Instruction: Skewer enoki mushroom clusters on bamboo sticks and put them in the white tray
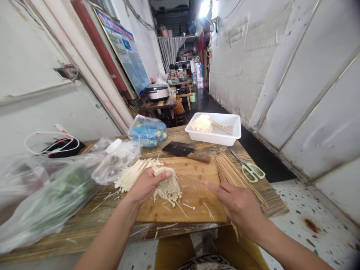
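My left hand (149,182) is closed around a bunch of enoki mushrooms (170,187), thumb across the top, above a wooden cutting board (197,206). Pinched in my right hand (237,200) is a thin bamboo skewer (192,179), which points left at the bunch; whether its tip has entered the mushrooms I cannot tell. More enoki (132,174) lie in a pile at the board's left side. A pile of bamboo skewers (236,174) rests along the right edge, partly behind my right hand. Loose mushroom strands are scattered on the board.
A cleaver (180,149) lies behind the board, scissors (249,167) to the right. The white plastic tub (229,139) at the back holds skewered enoki. Plastic bags (56,198) cover the table's left side, with a blue bag (147,131) behind. A person (172,73) sits far off.
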`<state>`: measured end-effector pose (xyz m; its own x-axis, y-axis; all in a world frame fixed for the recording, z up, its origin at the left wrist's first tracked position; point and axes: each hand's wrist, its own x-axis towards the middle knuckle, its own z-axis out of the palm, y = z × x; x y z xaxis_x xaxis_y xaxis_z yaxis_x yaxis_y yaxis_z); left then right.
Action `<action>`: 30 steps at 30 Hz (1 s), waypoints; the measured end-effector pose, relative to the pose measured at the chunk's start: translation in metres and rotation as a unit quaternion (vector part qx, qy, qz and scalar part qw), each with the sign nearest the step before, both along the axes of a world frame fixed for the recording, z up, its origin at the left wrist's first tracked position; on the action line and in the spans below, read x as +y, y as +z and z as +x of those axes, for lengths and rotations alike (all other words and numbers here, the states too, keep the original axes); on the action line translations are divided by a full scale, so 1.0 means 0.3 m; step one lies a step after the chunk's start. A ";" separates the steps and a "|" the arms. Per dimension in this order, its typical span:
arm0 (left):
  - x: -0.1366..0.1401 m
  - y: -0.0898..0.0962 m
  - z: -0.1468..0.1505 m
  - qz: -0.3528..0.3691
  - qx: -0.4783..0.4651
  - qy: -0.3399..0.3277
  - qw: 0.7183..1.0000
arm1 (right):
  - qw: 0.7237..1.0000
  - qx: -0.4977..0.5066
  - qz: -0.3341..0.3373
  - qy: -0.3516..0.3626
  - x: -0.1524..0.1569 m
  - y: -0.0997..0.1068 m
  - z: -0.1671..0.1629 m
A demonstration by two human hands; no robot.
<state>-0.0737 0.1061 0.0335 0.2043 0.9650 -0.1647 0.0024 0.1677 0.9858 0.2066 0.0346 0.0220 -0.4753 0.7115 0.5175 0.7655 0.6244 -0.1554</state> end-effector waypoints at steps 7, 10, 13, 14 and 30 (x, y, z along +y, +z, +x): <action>-0.005 0.006 0.003 -0.007 0.003 0.012 1.000 | 1.000 0.021 0.008 0.009 -0.002 0.000 0.004; -0.003 0.000 -0.001 -0.009 -0.003 0.012 1.000 | 1.000 0.017 0.000 0.007 -0.002 -0.004 0.005; -0.001 -0.004 -0.002 -0.006 -0.001 0.001 1.000 | 1.000 0.012 -0.001 0.000 -0.003 -0.006 0.005; -0.001 -0.003 -0.001 -0.006 0.001 0.000 1.000 | 1.000 0.011 -0.001 0.001 -0.003 -0.007 0.005; -0.010 0.027 0.019 -0.021 0.005 -0.018 1.000 | 1.000 0.022 0.013 0.003 0.001 -0.002 0.021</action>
<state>-0.0679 0.1032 0.0417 0.2374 0.9493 -0.2061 0.0183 0.2077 0.9780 0.2129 0.0349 0.0214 -0.4559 0.6948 0.5563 0.7549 0.6329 -0.1719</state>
